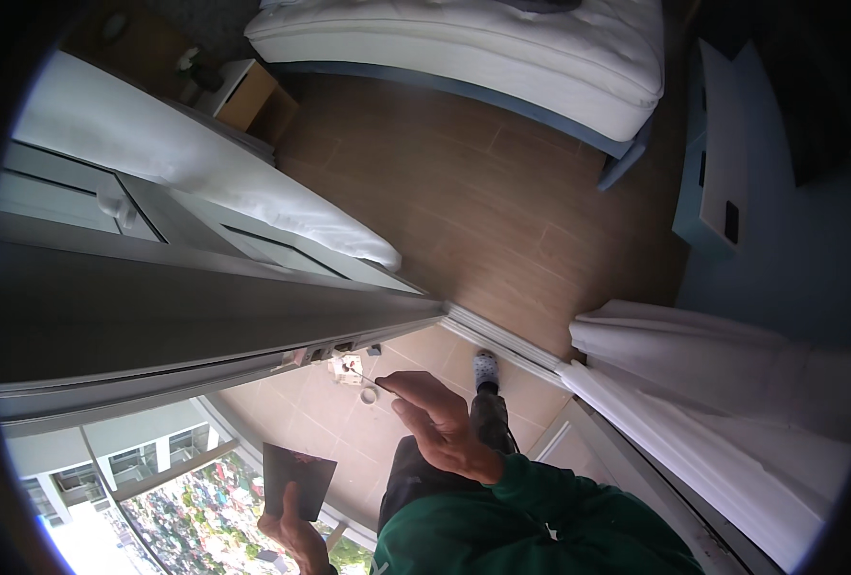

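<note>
In the lower left, my left hand (299, 539) grips a dark, flat rectangular panel (312, 477), its thumb lying across the face. Some reddish marks show near the panel's upper edge. My right hand (437, 429) is raised near the middle, closed around a thin stick-like tool (372, 382) that points left; its exact kind is too small to make out. Beyond the tool's tip, on the tiles, lies a pale sheet (347, 370) with small dark things on it. A round ring-shaped item (368, 395) sits beside that sheet, below the tool.
A grey-framed glass door (205, 316) spans the left, with white curtains (224, 196) behind it. The sliding track (502, 340) divides pale tiles from the wood floor (464, 192). A bed (473, 57) stands at the far side. More curtain (713, 412) hangs at the right.
</note>
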{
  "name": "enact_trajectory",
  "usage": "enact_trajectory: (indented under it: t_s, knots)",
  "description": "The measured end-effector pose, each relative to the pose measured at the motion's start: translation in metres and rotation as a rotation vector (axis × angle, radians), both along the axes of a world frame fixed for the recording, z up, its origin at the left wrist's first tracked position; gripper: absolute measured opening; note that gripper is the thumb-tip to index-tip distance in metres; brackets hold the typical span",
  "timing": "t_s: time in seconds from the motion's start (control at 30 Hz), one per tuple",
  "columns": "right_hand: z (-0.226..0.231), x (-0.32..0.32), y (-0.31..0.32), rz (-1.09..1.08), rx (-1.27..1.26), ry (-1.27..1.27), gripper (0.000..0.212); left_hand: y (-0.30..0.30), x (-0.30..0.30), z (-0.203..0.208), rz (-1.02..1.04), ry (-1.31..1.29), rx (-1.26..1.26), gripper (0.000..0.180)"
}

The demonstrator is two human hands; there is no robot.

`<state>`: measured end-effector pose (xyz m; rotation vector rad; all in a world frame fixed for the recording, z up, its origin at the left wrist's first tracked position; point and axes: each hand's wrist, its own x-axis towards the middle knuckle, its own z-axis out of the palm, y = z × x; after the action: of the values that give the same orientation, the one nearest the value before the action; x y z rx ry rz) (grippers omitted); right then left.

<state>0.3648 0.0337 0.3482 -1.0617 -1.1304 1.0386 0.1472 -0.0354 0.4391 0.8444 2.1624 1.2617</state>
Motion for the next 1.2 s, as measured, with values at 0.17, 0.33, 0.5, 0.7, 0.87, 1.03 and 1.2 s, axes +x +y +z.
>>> enact_trajectory:
  t_s: [0.17,0.33,0.5,0.7,0.87,1.03,1.2]
  knots:
    - [0.0,-0.016,0.01,-0.05,0.05,-0.083,0.039,0.002,0.0,-0.003,-0.039,-0.016,0.005,0.032]
    - [0.001,-0.021,0.021,-0.079,0.092,-0.15,0.041,0.0,0.0,-0.001,-0.068,-0.064,-0.015,0.027]
    - [0.005,-0.019,0.03,-0.079,0.092,-0.205,0.043,0.002,0.0,-0.002,-0.081,-0.07,-0.019,0.027]
    - [0.001,-0.02,0.036,-0.074,0.101,-0.229,0.044,0.002,0.003,-0.001,-0.059,-0.084,-0.013,0.028]
    - [-0.001,-0.023,0.04,-0.066,0.097,-0.219,0.044,0.003,0.001,-0.004,-0.03,-0.087,-0.018,0.029]
    - [0.001,-0.024,0.044,-0.069,0.123,-0.22,0.044,0.003,0.003,-0.006,-0.048,-0.056,-0.003,0.032]
    - [0.0,-0.024,0.047,-0.069,0.152,-0.241,0.048,0.005,0.002,-0.006,-0.093,-0.063,-0.014,0.032]
